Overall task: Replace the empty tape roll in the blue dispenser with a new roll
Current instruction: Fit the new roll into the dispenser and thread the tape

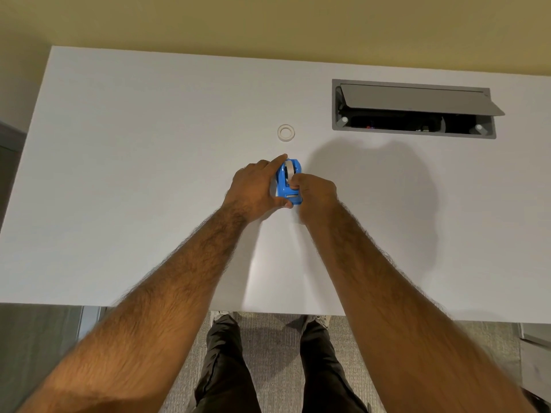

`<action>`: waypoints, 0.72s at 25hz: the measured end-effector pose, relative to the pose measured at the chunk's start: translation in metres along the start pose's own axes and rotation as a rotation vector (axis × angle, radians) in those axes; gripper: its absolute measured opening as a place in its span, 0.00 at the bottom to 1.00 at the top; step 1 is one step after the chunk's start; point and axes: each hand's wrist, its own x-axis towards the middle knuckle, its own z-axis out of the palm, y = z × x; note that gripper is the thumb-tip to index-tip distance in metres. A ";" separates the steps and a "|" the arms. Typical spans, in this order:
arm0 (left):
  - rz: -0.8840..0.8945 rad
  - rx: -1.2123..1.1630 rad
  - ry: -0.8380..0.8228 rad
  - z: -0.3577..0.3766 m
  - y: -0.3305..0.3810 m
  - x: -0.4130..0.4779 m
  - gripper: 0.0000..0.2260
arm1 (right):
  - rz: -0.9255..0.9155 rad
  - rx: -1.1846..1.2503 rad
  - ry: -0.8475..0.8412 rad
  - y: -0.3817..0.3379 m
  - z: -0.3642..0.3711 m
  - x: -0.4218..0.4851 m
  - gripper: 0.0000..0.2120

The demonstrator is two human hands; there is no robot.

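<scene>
The blue dispenser [288,186] stands on the white table [149,174], cutter end toward me. A pale roll [288,171] sits in its cradle. My left hand [256,189] grips the dispenser's left side, index finger stretched over its far end and thumb at the near end. My right hand [316,198] is closed at the dispenser's right side, its fingertips pinched at the roll; what they pinch is hidden. A second white tape roll [286,132] lies flat on the table a short way beyond the dispenser, touched by neither hand.
A grey cable hatch [414,110] with its lid propped open is set into the table at the back right. A yellow wall [268,25] runs behind the table. The table's near edge is below my forearms, with my legs and carpet under it.
</scene>
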 end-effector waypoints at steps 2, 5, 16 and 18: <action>-0.003 0.005 0.000 0.000 0.000 0.000 0.46 | 0.003 0.009 0.014 0.001 -0.001 0.000 0.19; -0.013 0.019 -0.004 0.000 0.001 0.000 0.47 | 0.000 0.029 0.018 0.006 -0.002 -0.001 0.18; -0.013 0.003 -0.003 -0.002 0.004 -0.002 0.46 | 0.016 0.189 -0.061 0.028 -0.011 0.000 0.08; -0.013 0.008 0.002 -0.002 0.004 -0.003 0.46 | 0.037 0.188 -0.088 0.031 -0.012 0.001 0.08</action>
